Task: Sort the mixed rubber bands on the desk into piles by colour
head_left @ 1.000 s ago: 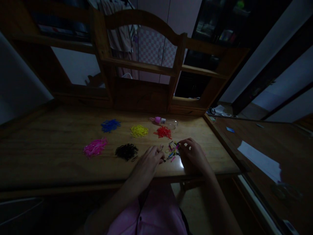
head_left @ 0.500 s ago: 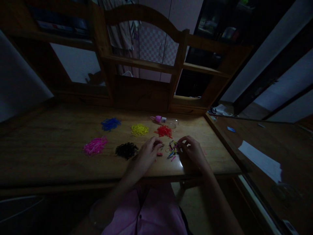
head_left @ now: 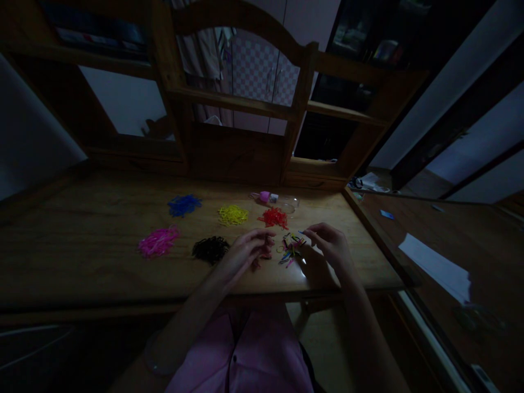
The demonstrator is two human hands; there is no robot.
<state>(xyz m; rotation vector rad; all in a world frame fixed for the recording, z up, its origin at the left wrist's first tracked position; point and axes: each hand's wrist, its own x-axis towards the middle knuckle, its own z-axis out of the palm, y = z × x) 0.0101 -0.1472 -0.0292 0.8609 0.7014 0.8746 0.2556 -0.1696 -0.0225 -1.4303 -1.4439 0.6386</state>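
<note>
Small rubber bands lie in a mixed-colour heap (head_left: 291,248) on the wooden desk, between my two hands. My right hand (head_left: 329,243) is just right of this heap, thumb and finger pinched on a small pale-blue rubber band (head_left: 302,232). At the heap's left side is my left hand (head_left: 248,248), fingers curled; what they hold is too dark to make out. A few reddish bands (head_left: 266,256) show under its fingertips. Single-colour piles are spread beyond and left: red (head_left: 274,218), yellow (head_left: 233,215), black (head_left: 210,249), blue (head_left: 184,205) and pink (head_left: 159,242).
A clear bottle with a pink cap (head_left: 265,196) lies behind the red pile. The desk (head_left: 102,229) backs onto a wooden shelf frame (head_left: 233,103). To the right, a lower brown surface holds white paper (head_left: 436,267) and a small blue card (head_left: 386,215).
My right hand has lifted off the mixed heap and moved slightly right with a pale-blue band in its fingertips. The left hand's fingers have turned and curled a little.
</note>
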